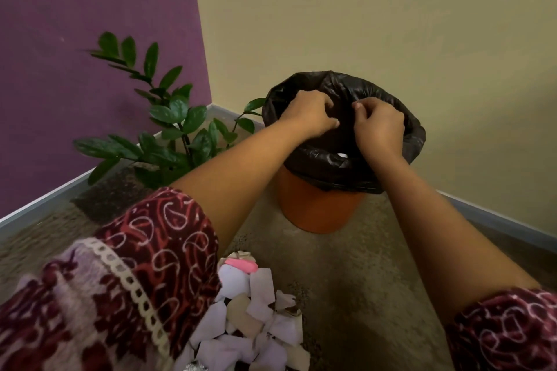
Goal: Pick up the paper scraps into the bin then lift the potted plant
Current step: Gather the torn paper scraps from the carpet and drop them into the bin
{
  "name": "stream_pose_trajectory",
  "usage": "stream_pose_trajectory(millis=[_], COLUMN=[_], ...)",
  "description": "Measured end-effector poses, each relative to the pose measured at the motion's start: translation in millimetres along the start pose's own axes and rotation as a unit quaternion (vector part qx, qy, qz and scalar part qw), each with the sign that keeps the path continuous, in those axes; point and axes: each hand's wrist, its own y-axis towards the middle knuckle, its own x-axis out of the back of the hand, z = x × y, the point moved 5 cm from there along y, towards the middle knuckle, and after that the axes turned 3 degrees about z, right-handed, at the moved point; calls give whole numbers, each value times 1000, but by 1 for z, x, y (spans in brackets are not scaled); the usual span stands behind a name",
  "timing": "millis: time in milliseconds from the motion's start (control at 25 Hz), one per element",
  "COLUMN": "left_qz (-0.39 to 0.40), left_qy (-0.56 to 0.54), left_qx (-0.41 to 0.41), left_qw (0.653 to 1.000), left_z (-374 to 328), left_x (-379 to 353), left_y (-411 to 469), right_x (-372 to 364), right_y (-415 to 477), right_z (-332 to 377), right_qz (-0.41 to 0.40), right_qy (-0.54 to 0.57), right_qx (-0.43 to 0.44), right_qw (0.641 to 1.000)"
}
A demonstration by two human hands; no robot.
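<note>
An orange bin (pixel 316 208) lined with a black bag (pixel 413 135) stands on the carpet near the corner. My left hand (pixel 309 114) and my right hand (pixel 379 125) hover close together over its opening, fingers curled, and no paper shows in either. A small white scrap (pixel 342 155) lies inside the bag. A pile of white and beige paper scraps (pixel 253 310), with a pink piece (pixel 242 265) on top, lies on the floor near me. The potted plant (pixel 168 126) with dark green leaves stands left of the bin; its pot is hidden behind my left arm.
A purple wall (pixel 90 54) and a beige wall (pixel 376 24) meet in the corner behind the plant and bin, with a grey skirting board (pixel 497 220) along them. Brown carpet (pixel 346 280) covers the floor. My patterned red sleeves fill the lower corners.
</note>
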Motion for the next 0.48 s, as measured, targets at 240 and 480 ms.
stream_pose_trajectory(millis=[240, 480], left_qz=[-199, -269], left_qy=[22, 128], left_qx=[-88, -123], left_qw=[976, 947], left_z=[51, 126], left_x=[8, -28], left_y=[-64, -149], right_x=[-23, -72], right_y=[-48, -121], right_z=[40, 59], right_qz=[-89, -81], right_qy=[-80, -117], right_qx=[144, 229], right_qw=[982, 963])
